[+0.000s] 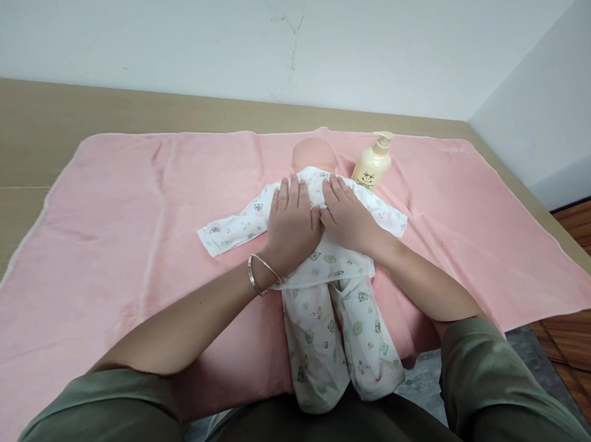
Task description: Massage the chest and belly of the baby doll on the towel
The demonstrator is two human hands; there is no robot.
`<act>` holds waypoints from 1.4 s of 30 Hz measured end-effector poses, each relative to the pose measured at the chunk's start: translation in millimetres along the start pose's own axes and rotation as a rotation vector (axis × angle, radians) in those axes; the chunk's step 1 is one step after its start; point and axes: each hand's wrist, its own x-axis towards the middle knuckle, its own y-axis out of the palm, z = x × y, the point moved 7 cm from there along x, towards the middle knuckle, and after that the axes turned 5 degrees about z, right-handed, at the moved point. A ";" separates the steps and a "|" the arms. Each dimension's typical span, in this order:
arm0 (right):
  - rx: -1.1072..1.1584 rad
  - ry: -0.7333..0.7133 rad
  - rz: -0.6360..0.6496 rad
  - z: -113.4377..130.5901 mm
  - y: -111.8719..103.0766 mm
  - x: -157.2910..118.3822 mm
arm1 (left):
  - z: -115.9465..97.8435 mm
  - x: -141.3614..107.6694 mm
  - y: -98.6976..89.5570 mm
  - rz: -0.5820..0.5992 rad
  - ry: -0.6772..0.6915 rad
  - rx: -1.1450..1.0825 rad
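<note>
A baby doll [314, 153] lies face down on a pink blanket [142, 257], its bald head pointing away from me. It wears a white printed top [323, 266] and matching trousers [315, 340], whose legs hang over the near edge toward me. Flat on the left side of the doll's upper back rests my left hand [294, 221], fingers stretched out, a silver bangle at the wrist. My right hand [348, 214] lies flat on the right side, its thumb meeting the left thumb at the middle. The doll's face and hands are hidden.
A cream pump bottle [373, 161] stands on the blanket just right of the doll's head, close to its shoulder. Behind the wooden table [29, 117] is a white wall [165, 49]. Brown wood panelling [590, 243] shows at the right.
</note>
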 end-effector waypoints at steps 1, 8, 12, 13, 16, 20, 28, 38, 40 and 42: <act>0.018 0.006 -0.003 -1.3 -0.2 0.8 | -0.2 -0.4 0.8 -0.003 0.000 -0.015; 0.071 0.046 -0.152 -3.4 -2.7 -2.4 | -2.4 0.3 -2.3 -0.033 -0.011 0.008; 0.085 0.018 -0.205 -2.9 -3.8 -6.4 | -5.8 -1.2 -6.0 -0.054 -0.007 0.004; 0.087 0.011 -0.209 -3.1 -3.5 -6.6 | -6.2 -1.5 -6.3 -0.058 -0.009 0.002; 0.091 0.007 -0.206 -4.8 -1.2 -5.8 | -6.0 -1.7 -5.4 -0.055 -0.013 -0.004; 0.155 -0.009 -0.258 -8.0 -3.9 -6.4 | -1.7 1.3 -2.0 -0.020 -0.006 -0.050; 1.019 -0.012 -0.506 -30.7 -28.7 -9.0 | 24.0 17.2 -36.6 -0.221 -0.116 -0.768; 1.809 0.017 -0.128 -31.9 -32.5 5.8 | 18.5 28.5 -19.4 0.251 -0.478 -1.601; 1.891 0.018 -0.067 -27.9 -30.0 5.4 | 15.4 27.3 -16.4 0.326 -0.527 -1.714; 1.962 0.018 -0.007 -24.0 -26.7 5.2 | 13.0 26.3 -15.4 0.367 -0.555 -1.810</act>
